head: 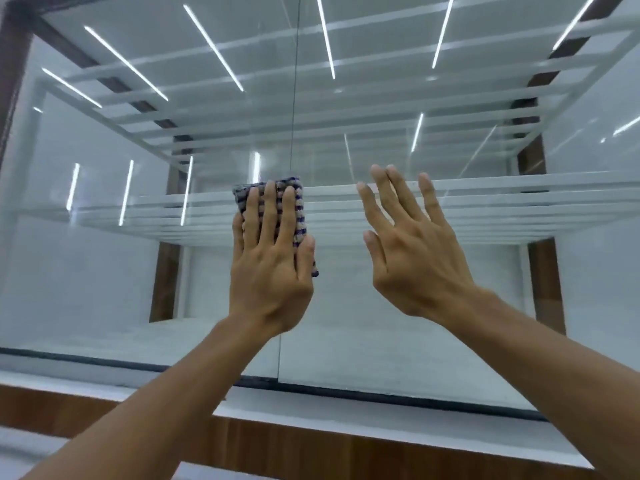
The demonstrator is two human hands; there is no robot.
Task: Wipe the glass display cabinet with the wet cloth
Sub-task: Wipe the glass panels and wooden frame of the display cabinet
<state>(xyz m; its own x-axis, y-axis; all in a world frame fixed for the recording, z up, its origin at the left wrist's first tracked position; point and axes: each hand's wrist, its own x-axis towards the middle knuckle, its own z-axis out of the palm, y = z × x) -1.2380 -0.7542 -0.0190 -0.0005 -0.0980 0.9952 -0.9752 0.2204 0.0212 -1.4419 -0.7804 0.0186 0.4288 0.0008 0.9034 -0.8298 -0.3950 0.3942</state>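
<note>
The glass display cabinet fills the view, its front made of two panes that meet at a vertical seam near the middle. My left hand presses a folded blue-and-grey striped cloth flat against the glass just left of the seam, at the height of the inner glass shelf. The cloth shows above my fingertips and beside my thumb. My right hand is raised to the right of the seam, fingers spread, holding nothing; I cannot tell whether it touches the pane.
Inside, a glass shelf crosses the cabinet at mid height, with mirrored repeats of it. Bright light strips reflect in the top. A dark seal and a white and wood-brown ledge run below the panes.
</note>
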